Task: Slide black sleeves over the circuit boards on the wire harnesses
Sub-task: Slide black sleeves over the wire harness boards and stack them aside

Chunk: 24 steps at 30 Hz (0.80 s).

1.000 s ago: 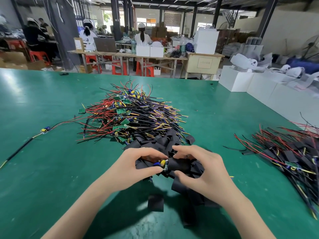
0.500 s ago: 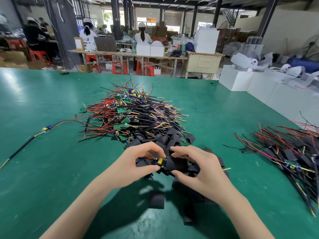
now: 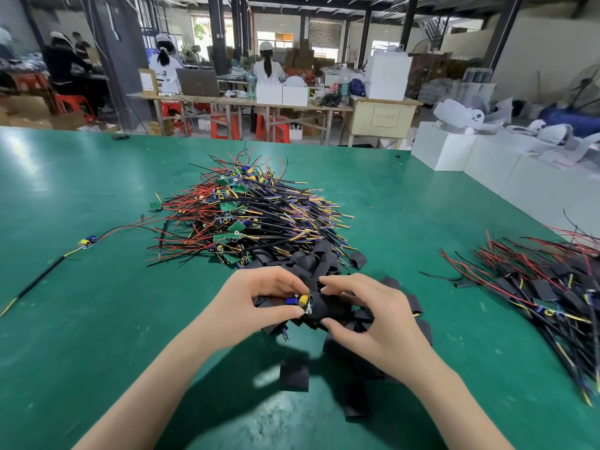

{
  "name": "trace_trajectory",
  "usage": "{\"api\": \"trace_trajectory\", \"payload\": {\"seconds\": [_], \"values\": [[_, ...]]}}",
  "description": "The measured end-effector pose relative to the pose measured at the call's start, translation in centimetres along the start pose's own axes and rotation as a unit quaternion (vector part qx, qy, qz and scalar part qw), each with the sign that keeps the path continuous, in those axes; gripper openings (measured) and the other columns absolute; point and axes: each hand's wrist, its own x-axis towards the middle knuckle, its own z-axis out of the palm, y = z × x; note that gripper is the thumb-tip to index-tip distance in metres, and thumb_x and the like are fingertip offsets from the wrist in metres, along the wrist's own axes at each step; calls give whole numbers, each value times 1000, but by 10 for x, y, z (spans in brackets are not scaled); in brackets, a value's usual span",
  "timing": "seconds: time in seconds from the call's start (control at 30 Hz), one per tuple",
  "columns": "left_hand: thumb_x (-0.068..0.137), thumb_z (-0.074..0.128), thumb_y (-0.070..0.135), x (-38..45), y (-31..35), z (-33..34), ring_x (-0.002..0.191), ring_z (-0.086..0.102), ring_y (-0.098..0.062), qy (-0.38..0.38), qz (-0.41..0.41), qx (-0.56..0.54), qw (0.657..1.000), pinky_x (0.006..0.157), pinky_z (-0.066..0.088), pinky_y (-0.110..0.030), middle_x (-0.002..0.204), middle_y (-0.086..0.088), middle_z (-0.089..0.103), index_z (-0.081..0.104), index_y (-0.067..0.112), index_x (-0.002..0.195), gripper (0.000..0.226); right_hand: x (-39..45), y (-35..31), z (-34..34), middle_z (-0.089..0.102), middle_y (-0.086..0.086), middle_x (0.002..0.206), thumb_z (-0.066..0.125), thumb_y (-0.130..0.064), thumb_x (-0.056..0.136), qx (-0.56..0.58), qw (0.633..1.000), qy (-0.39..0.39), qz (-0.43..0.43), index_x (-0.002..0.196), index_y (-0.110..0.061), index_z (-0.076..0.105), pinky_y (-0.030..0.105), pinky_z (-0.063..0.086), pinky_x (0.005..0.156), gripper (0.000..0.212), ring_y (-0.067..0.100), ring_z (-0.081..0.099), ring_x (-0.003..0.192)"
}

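Note:
My left hand (image 3: 256, 303) pinches a small circuit board (image 3: 300, 301) with a blue and a yellow capacitor. My right hand (image 3: 363, 323) grips a black sleeve (image 3: 331, 308) whose mouth meets the board's end; the board is partly inside it. Both hands hover over a heap of loose black sleeves (image 3: 311, 261). Behind lies a big pile of unsleeved wire harnesses (image 3: 246, 219) with green boards and red, black and yellow wires. At the right sits a pile of sleeved harnesses (image 3: 545, 287).
A single harness (image 3: 86, 243) lies stretched out at the left on the green table (image 3: 81, 319). One loose sleeve (image 3: 293, 375) lies near me. White boxes (image 3: 454, 151) line the table's right edge. People sit at benches far behind.
Both hands have shifted slightly away from me over the sleeve heap. The sleeve has stayed at the board's end, with the capacitors still showing.

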Motion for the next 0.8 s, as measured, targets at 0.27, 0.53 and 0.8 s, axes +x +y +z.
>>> {"api": "trace_trajectory", "payload": {"seconds": [0.27,0.53,0.8], "values": [[75,79,-3,0,1,3,90,71,-13,12,33,19,999,86,51,-19,95,6,72,72,11,94,24,0,-3,0,68,-14,101,80,-8,70,32,999,12,24,114,-23,65,16,53,79,48,3,64,97],[77,80,4,-2,-1,-2,93,70,-17,-46,-27,-13,999,83,51,-20,99,-3,73,66,13,104,32,-1,-2,3,65,-12,104,80,-10,70,-42,999,15,-24,114,-17,65,28,52,83,46,4,61,98],[75,82,6,0,-3,-2,81,70,-14,-11,-4,52,999,78,52,-19,87,4,74,70,15,89,20,-1,-3,4,66,-9,102,79,-12,70,-54,998,18,-36,111,-15,66,26,51,82,43,4,61,96]]}}
